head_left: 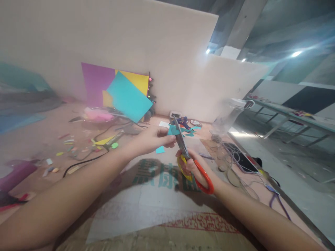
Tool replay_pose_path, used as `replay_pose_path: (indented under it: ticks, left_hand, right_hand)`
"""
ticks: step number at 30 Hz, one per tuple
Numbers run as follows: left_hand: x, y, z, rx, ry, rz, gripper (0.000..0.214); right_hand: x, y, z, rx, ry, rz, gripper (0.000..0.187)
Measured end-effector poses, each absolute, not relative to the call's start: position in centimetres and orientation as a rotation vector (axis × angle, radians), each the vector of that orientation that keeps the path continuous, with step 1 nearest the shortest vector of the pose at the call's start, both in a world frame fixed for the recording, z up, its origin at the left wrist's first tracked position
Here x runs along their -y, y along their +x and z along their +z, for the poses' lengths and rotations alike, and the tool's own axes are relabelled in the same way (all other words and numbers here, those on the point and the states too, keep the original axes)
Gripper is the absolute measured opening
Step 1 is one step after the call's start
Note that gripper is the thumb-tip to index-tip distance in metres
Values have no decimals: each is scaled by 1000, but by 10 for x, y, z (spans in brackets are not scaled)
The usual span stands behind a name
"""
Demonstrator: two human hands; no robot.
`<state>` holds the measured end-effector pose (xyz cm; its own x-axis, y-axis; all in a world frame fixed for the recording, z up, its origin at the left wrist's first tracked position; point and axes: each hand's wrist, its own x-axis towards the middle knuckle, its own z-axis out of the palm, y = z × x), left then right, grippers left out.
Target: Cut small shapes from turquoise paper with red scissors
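- Tbl (pixel 56 125): pinkish top
- Wht sheet (pixel 123 209) w/ grn chars
- Lime blob (pixel 115 145), L of mid
- Purple tool (pixel 21 174), L
- Dark-scrn device (pixel 247 162), R
- Clear jug (pixel 225 120), far R

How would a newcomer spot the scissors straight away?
Find the tall pale board, then the person's right hand in front of it. The scissors it holds stand out from nearby turquoise scraps by their handles, one orange, one yellow.
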<state>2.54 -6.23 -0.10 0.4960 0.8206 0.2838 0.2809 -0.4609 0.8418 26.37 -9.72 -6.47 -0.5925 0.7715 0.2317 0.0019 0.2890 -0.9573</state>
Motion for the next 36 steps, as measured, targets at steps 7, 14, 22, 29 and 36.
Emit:
replay_pose_path:
  ticks: [7, 14, 22, 29, 36]
  left_hand:
    - [63, 27, -1, -899, 1959, 922, 37]
    - [64, 29, 0, -893, 1891, 937, 39]
    - [63, 29, -1, -918, 1914, 927, 40]
    - [63, 27, -1, -926, 1950, 932, 38]
    - [60, 24, -2, -892, 1879, 928, 41]
  right_hand:
    - [100, 262, -60, 1833, -725, 1381, 53]
    - [100, 260, -62, 1772, -710, 1443, 53]
    - [99, 261, -62, 1794, -718, 1399, 54]
    - [98, 260, -64, 1802, -754, 1385, 57]
    - [95, 262, -67, 1822, -759, 1334, 56]
